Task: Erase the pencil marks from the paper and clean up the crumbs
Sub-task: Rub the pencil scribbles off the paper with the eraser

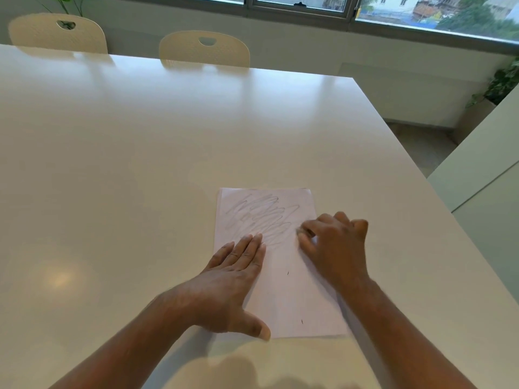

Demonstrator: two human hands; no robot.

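A white sheet of paper (283,279) lies on the white table (140,164) near its front right. Grey pencil scribbles (261,217) cover the sheet's upper half. My left hand (233,279) lies flat, fingers together, on the sheet's left edge. My right hand (334,245) is at the right edge of the scribbles, its fingers pinched on a small pale eraser (304,233) that is mostly hidden. Two tiny dark crumbs (288,273) lie on the lower part of the paper.
Two cream chairs (205,50) stand at the table's far side. A window runs along the back wall. The table's right edge (421,175) is close to the paper, with a white counter (483,175) beyond it and potted plants at the right.
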